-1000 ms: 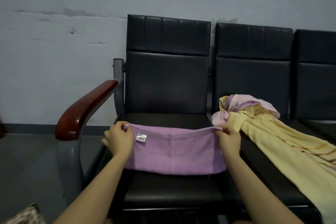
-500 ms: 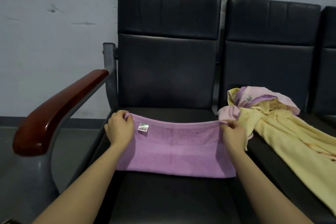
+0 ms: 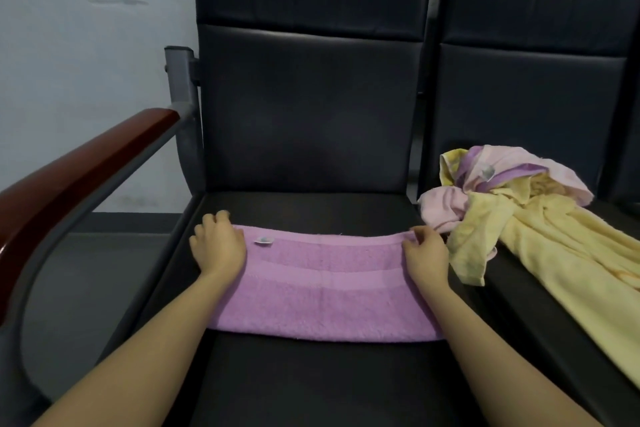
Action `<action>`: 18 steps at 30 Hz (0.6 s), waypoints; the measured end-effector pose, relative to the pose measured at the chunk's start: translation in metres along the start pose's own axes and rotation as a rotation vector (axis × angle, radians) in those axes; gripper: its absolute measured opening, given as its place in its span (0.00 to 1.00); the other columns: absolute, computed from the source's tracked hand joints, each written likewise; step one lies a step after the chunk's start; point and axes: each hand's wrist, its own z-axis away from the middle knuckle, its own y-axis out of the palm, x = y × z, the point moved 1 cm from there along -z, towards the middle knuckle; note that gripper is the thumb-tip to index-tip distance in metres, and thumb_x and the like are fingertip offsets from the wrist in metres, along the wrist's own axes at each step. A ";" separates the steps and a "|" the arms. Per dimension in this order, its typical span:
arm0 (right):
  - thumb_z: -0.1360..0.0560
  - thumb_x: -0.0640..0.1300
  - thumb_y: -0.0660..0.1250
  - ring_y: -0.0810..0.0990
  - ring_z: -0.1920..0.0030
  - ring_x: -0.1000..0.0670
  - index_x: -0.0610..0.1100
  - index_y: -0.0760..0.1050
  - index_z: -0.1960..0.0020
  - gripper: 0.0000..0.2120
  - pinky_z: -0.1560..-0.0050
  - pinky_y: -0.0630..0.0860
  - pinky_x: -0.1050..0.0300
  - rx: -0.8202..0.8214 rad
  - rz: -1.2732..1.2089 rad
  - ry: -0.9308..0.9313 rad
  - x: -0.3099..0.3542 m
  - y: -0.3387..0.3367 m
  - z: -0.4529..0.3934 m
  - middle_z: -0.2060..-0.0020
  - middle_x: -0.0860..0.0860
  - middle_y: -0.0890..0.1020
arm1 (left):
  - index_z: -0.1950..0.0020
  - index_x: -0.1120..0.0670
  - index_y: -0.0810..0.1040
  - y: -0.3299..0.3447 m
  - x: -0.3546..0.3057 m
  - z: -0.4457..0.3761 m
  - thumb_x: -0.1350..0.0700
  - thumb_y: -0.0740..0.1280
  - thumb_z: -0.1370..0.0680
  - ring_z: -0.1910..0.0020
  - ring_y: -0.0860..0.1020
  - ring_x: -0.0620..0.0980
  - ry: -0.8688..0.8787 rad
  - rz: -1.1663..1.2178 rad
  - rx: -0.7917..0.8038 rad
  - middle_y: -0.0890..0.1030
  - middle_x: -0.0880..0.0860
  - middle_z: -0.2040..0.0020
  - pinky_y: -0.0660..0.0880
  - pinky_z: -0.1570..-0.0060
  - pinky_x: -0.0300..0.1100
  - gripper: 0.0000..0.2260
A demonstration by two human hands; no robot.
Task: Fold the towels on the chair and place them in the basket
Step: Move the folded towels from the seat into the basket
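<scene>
Nearest the camera, two bare forearms reach forward over the front of the black chair seat (image 3: pixel 311 385). On that seat lies the purple towel (image 3: pixel 325 295), folded into a flat band whose long axis runs left to right across the seat, with its near edge about midway along the cushion and its far edge toward the backrest. A small white label (image 3: pixel 264 241) sits on top near the far left corner.

The left hand (image 3: pixel 218 246) rests on the towel's left end, palm down, fingers loosely curled over the far left corner; whether they pinch the cloth cannot be told. The right hand (image 3: pixel 426 255) is at the far right corner, where thumb and fingertips pinch the towel's edge.

Just beside the right hand, on the neighbouring seat (image 3: pixel 519 340), a heap of unfolded towels (image 3: pixel 502 191) in pink, purple and yellow is bunched up, and a yellow towel (image 3: pixel 571 270) trails from it toward the near right.

To the left stands a reddish wooden armrest (image 3: pixel 79 170) on a grey metal frame. Farther back rise the black backrests (image 3: pixel 311 97), and behind them a pale wall (image 3: pixel 86 45).
</scene>
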 end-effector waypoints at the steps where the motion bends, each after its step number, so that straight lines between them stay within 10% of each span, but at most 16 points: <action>1: 0.23 0.39 0.64 0.76 0.42 0.43 0.42 0.74 0.37 0.15 0.41 0.72 0.45 -0.015 0.101 -0.062 0.002 0.000 0.002 0.42 0.45 0.78 | 0.31 0.57 0.70 -0.001 -0.001 0.002 0.58 0.63 0.21 0.37 0.70 0.59 0.040 -0.014 -0.021 0.72 0.59 0.35 0.67 0.38 0.52 0.18; 8: 0.22 0.42 0.63 0.71 0.35 0.46 0.44 0.74 0.34 0.16 0.35 0.66 0.51 0.127 0.298 -0.440 0.030 0.010 0.035 0.33 0.47 0.72 | 0.31 0.51 0.71 -0.010 -0.024 0.039 0.50 0.58 0.19 0.29 0.63 0.51 0.514 -0.046 0.169 0.69 0.51 0.29 0.57 0.32 0.48 0.17; 18: 0.17 0.55 0.48 0.50 0.22 0.51 0.55 0.54 0.22 0.23 0.25 0.47 0.52 0.616 0.591 -0.524 0.023 0.000 0.094 0.22 0.55 0.53 | 0.22 0.43 0.48 -0.032 -0.002 0.094 0.40 0.46 0.18 0.23 0.44 0.50 0.483 -0.287 0.617 0.45 0.48 0.21 0.43 0.26 0.53 0.26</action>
